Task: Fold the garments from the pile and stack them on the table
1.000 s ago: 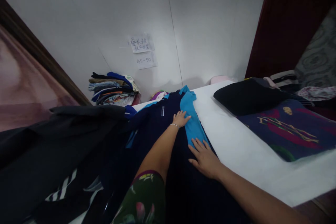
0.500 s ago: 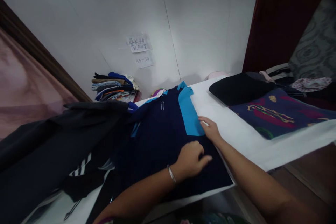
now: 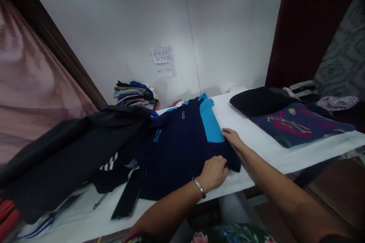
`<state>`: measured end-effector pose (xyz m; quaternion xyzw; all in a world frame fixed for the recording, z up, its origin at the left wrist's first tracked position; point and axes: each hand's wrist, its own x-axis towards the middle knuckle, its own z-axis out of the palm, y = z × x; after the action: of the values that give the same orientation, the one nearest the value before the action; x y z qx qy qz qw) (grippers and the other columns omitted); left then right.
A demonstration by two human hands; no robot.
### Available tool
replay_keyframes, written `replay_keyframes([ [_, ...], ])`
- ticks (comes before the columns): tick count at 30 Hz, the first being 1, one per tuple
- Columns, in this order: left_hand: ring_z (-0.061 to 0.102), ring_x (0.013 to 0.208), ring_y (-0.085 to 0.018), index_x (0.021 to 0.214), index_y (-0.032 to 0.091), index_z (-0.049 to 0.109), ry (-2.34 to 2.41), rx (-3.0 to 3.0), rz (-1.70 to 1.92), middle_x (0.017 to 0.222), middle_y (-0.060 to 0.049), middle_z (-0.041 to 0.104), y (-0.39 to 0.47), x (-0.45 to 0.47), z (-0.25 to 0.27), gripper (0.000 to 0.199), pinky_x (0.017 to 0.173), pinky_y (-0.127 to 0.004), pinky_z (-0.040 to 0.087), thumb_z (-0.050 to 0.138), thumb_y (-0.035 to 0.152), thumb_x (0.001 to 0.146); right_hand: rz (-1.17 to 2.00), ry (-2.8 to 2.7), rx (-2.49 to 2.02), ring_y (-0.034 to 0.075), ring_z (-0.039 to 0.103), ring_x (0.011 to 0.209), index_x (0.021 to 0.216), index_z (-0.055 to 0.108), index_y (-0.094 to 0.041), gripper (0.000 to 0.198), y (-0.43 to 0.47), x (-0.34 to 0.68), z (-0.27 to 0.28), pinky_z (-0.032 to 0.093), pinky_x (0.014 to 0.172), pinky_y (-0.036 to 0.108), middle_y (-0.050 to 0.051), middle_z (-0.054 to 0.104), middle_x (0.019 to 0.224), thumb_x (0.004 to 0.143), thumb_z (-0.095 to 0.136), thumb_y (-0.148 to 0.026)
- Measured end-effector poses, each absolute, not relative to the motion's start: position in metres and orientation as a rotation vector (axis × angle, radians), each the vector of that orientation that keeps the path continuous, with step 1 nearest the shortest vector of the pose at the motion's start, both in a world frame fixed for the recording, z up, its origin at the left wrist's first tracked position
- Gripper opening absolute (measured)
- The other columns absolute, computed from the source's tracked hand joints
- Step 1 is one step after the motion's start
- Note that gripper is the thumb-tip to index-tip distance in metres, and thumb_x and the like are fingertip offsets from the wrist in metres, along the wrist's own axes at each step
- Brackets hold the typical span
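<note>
The left hand [image 3: 215, 172] is curled down at the lower right part of the navy garment [image 3: 182, 148], fingers bent inward; since its fingertips are hidden, we cannot tell whether cloth is pinched between them. The right hand [image 3: 232, 138] reaches to the outer edge of the garment's bright blue panel [image 3: 211, 121], its fingers close together, and here too we cannot tell whether it pinches or merely touches. The garment lies across the white table [image 3: 270, 159], between a dark garment [image 3: 82, 140] on the left and, well apart on the right, a black folded piece [image 3: 262, 100] resting against a printed cloth [image 3: 296, 123].

As to progress, we note that the garment is laid out, its body largely flat, with its lower right corner [image 3: 236, 165] bunched beside the hands. We judge the spreading mostly done and the handling of this edge only begun: no fold across the body is visible, and the outline is broad, unlike the layered clothes stack [image 3: 135, 93] by the wall. The far left portion is partly covered by the dark garment, so its state we cannot judge. A phone [image 3: 128, 193] lies just beside the lower left edge.
</note>
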<state>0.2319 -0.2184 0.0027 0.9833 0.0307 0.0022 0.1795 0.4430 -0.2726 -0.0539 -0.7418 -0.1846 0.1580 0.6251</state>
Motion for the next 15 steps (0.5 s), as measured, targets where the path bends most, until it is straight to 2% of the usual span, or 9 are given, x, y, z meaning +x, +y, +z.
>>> replay_keyframes([
  [4, 0.059, 0.083, -0.017, 0.092, 0.020, 0.058, 0.269, 2.516, 0.168, 0.092, -0.004, 0.066, -0.201, 0.217, 0.006, 0.022, 0.075, -0.028, 0.045, 0.036, 0.025, 0.092, 0.408, -0.400, -1.661, 0.022, 0.067, 0.095, 0.119, 0.064, -0.010, 0.046, -0.271, 0.447, -0.057, 0.053, 0.082, 0.032, 0.015, 0.067, 0.118, 0.076, 0.060, -0.024],
  [7, 0.058, 0.089, -0.018, 0.092, 0.021, 0.059, 0.142, 2.672, 0.124, 0.095, -0.003, 0.065, -0.208, 0.206, 0.000, 0.015, 0.080, -0.029, 0.044, 0.044, 0.023, 0.088, 0.449, -0.390, -1.656, 0.021, 0.067, 0.082, 0.127, 0.059, -0.011, 0.053, -0.265, 0.454, -0.058, 0.054, 0.071, 0.032, 0.015, 0.069, 0.113, 0.076, 0.062, -0.028],
  [10, 0.057, 0.095, -0.021, 0.091, 0.020, 0.060, -0.005, 2.858, 0.036, 0.098, -0.005, 0.063, -0.223, 0.203, -0.007, 0.015, 0.083, -0.034, 0.044, 0.047, 0.025, 0.087, 0.469, -0.390, -1.669, 0.019, 0.066, 0.081, 0.133, 0.054, -0.012, 0.061, -0.255, 0.464, -0.056, 0.053, 0.071, 0.030, 0.013, 0.070, 0.108, 0.075, 0.065, -0.029],
  [12, 0.057, 0.096, -0.023, 0.091, 0.019, 0.062, -0.076, 2.921, -0.006, 0.099, -0.007, 0.063, -0.228, 0.205, -0.007, 0.018, 0.084, -0.037, 0.044, 0.049, 0.031, 0.087, 0.477, -0.390, -1.684, 0.019, 0.066, 0.081, 0.136, 0.050, -0.012, 0.065, -0.249, 0.473, -0.054, 0.052, 0.072, 0.029, 0.012, 0.070, 0.105, 0.076, 0.065, -0.029],
  [15, 0.058, 0.095, -0.024, 0.095, 0.021, 0.065, -0.138, 2.854, -0.058, 0.098, -0.005, 0.064, -0.223, 0.210, 0.003, 0.033, 0.082, -0.037, 0.046, 0.054, 0.050, 0.086, 0.482, -0.397, -1.701, 0.019, 0.065, 0.077, 0.140, 0.046, -0.011, 0.068, -0.241, 0.488, -0.051, 0.053, 0.070, 0.031, 0.013, 0.070, 0.100, 0.077, 0.064, -0.031],
])
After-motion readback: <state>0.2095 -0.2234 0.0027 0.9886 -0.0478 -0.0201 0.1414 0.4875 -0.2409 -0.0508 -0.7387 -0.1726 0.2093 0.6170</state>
